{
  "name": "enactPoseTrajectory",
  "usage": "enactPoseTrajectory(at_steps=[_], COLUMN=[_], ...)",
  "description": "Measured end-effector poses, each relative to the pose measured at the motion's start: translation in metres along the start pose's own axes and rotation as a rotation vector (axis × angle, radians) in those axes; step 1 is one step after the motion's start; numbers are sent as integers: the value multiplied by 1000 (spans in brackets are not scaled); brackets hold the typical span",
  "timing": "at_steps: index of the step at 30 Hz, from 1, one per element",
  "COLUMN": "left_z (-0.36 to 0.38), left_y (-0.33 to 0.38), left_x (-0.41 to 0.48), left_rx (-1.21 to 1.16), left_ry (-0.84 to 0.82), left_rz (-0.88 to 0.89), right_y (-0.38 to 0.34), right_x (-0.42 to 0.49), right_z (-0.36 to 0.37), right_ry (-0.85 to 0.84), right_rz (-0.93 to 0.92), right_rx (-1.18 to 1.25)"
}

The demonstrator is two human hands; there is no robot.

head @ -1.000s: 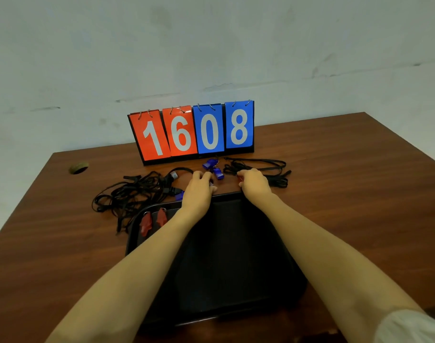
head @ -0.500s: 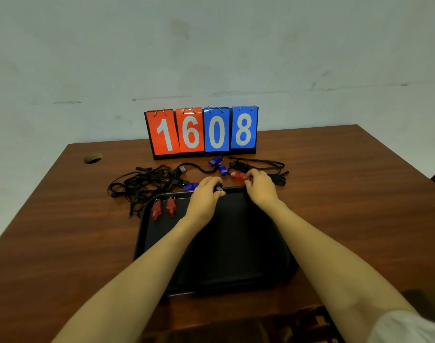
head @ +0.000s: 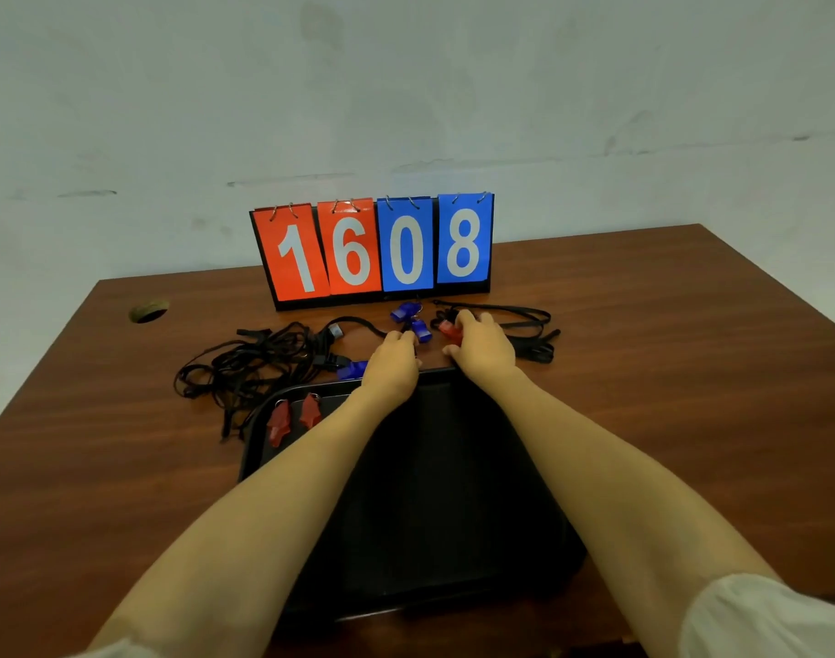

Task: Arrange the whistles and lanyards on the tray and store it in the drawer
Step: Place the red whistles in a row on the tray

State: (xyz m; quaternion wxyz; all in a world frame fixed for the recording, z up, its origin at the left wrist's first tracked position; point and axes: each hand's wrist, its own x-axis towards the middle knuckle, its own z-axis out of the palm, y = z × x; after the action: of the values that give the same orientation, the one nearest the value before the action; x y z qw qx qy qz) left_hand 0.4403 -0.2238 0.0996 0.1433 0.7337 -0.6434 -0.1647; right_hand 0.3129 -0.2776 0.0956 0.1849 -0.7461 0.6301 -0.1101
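A black tray lies in front of me with two red whistles in its far left corner. My left hand rests at the tray's far rim, its fingers curled down on the end of a black lanyard cord. My right hand is closed on a red whistle just beyond the rim. Two blue whistles lie between my hands and the scoreboard. A third blue whistle pokes out left of my left hand. Folded black lanyards lie to the right.
A tangled heap of black lanyards spreads left of the tray. A flip scoreboard reading 1608 stands at the back of the brown wooden table. A round cable hole sits at the far left.
Both hands have moved from the tray's far rim out toward the whistles. The right hand now covers the red whistle, and the left fingers have reached the lanyard end.
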Motion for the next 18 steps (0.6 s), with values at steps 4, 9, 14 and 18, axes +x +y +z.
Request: enactPoseTrajectory(at_steps=[4, 9, 14, 18], left_z=[0, 3, -1, -15], left_y=[-2, -4, 0, 8], left_x=[10, 8, -15, -43], left_rx=[32, 5, -170, -291], left_ry=[-15, 33, 224, 312], left_rz=[2, 14, 119, 199], right_y=[-3, -1, -5, -14], right_x=[5, 1, -19, -48], right_z=[2, 4, -10, -27], right_ry=[61, 132, 218, 282], right_rz=[-39, -115, -197, -176], right_rx=[-69, -72, 151, 444])
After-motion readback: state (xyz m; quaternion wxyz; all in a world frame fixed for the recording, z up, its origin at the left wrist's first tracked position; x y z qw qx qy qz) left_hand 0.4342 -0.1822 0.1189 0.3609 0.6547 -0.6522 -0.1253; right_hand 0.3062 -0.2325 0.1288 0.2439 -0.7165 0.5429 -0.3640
